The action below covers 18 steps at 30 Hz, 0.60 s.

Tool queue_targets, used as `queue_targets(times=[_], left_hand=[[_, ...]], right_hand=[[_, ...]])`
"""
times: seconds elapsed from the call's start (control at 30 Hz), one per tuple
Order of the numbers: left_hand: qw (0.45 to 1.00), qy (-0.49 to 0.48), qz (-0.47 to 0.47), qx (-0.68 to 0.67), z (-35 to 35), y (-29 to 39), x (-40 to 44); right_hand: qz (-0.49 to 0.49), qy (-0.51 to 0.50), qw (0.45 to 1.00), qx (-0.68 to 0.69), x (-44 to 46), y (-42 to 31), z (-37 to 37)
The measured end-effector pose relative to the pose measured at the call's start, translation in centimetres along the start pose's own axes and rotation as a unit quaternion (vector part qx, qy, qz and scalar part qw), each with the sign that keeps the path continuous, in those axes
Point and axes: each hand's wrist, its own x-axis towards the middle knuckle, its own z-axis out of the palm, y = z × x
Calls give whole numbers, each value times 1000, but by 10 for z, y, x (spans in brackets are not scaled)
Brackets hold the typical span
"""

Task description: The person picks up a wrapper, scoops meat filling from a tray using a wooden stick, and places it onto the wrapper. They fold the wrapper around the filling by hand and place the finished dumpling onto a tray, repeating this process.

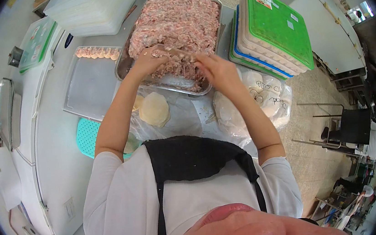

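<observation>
A metal tray (122,65) heaped with minced meat (178,20) lies in front of me. Both hands are at its near part, where the meat is loose and some of the metal bottom shows. My left hand (149,62) is closed at the meat, its fingertips partly hidden. A short way to its right, my right hand (215,70) has its fingers bent into the meat near the tray's right side. Just below the tray, round pale dough wrappers (154,109) rest on clear plastic. On the left, a flat plastic tray (88,84) bears a row of dumplings (98,52) along its far edge.
Stacked boxes with a green lid (279,27) stand right of the meat tray. Below them lie clear bags of white rounds (264,98) with black writing. Stacked translucent trays (92,10) are at the back left. A turquoise perforated basket (88,137) sits lower left. A black chair (355,126) stands right.
</observation>
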Motion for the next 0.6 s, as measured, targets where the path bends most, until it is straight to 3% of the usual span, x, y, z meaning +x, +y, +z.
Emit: queue_targets(times=[0.03,0.1,0.13,0.2,0.23,0.33,0.4,0.43,0.5,0.53,0.6], left_hand=[[1000,4,-3,-1,-4,7,2],[985,-131,-88,67,-12,21,3],[985,-134,-89,66,-10,11,-1],[997,-65,40,21,-10,-12,-6],[997,-69,40,22,-16,-2,-12],[987,-125,1,-98,-31,13,-20],[978,-3,204,49,-31,5,-19],[978,-3,203,49,-32,15,-20],[990,-103,96,-5,-32,35,-21],[990,-105,96,-5,-31,34,-18],[969,-108,203,85,-29,25,-10]], right_hand=[[-23,41,999,-8,0,-8,6],[-8,5,999,-40,2,9,33],[24,-34,996,-72,4,25,38],[68,-88,989,-102,8,44,31],[72,-88,988,-100,6,42,21],[110,-78,991,1,2,38,-13],[79,-14,969,234,-3,32,-24],[79,-15,969,235,-3,22,-26],[85,-124,959,239,1,-4,-22],[87,-124,959,239,-1,-1,-11],[13,-71,957,281,-1,8,12]])
